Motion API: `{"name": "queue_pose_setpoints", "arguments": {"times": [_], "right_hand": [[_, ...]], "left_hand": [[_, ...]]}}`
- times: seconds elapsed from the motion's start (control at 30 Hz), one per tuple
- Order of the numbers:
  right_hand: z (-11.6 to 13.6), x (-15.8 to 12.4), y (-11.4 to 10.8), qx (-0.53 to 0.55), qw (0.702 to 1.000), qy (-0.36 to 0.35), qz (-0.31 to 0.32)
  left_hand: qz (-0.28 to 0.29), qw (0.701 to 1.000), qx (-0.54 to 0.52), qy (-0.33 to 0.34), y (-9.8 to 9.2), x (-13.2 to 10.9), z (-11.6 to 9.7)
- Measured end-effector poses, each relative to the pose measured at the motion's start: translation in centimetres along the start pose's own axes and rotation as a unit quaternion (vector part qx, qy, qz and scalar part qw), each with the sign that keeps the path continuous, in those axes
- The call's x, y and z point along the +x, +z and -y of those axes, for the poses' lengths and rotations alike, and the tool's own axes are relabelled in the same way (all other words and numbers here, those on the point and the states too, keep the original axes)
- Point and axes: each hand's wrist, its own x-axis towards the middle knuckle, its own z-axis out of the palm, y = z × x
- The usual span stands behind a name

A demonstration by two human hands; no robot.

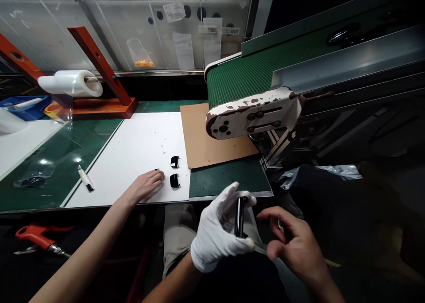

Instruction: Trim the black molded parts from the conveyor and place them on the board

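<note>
One black object, maybe phone, half-hidden in gloved left hand

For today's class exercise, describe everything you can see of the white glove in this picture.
The white glove looks like thin cotton fabric, clean and lightly creased, and is worn on the person's left hand, held up in front of the table edge. Its fingers are raised and grip a slim black object, which stands upright. The bare right hand is close beside it, apparently not touching.
</note>
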Motion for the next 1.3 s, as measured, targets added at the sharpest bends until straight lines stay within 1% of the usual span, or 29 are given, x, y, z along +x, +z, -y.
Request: {"name": "queue_pose_setpoints", "arguments": {"times": [0.1,0.2,0.33,0.47,0.6,0.77,0.97,1.07,1.23,1.3], "right_hand": [[0.9,0.1,-0.2,-0.05,0.999,-0.019,-0.002],[2.3,0.4,0.0,-0.115,0.991,-0.071,-0.024],[3.3,1.0,0.8,-0.175,0.974,-0.145,-0.027],[3.1,1.5,1.5,-0.196,0.966,-0.168,-0.021],[2.8,1.6,1.6,-0.198,0.963,-0.183,-0.012],[2.7,1.5,1.8,-0.178,0.967,-0.181,-0.01],[2.3,1.5,2.4,-0.221,0.952,-0.205,-0.052],[2.0,1.5,2.6,-0.23,0.948,-0.212,-0.058],[1.2,1.6,3.0,-0.203,0.958,-0.2,-0.039],[0.8,1.7,3.2,-0.169,0.967,-0.189,-0.032]], "left_hand": [[-0.015,0.997,0.079,0.014,0.0,-0.1,-0.4],[-0.033,0.982,0.183,0.033,0.2,-0.2,-0.9],[-0.022,0.958,0.281,0.063,0.4,-0.4,-1.6],[-0.003,0.93,0.355,0.092,0.4,-0.6,-1.9],[0.017,0.919,0.374,0.12,0.3,-0.6,-1.8],[0.015,0.916,0.382,0.126,0.5,-0.5,-1.9],[0.003,0.9,0.422,0.111,0.4,-0.4,-2.0],[-0.001,0.897,0.428,0.106,0.3,-0.3,-2.0],[-0.015,0.9,0.426,0.089,-0.1,-0.2,-1.8],[-0.021,0.907,0.413,0.073,-0.2,-0.1,-1.6]]}}
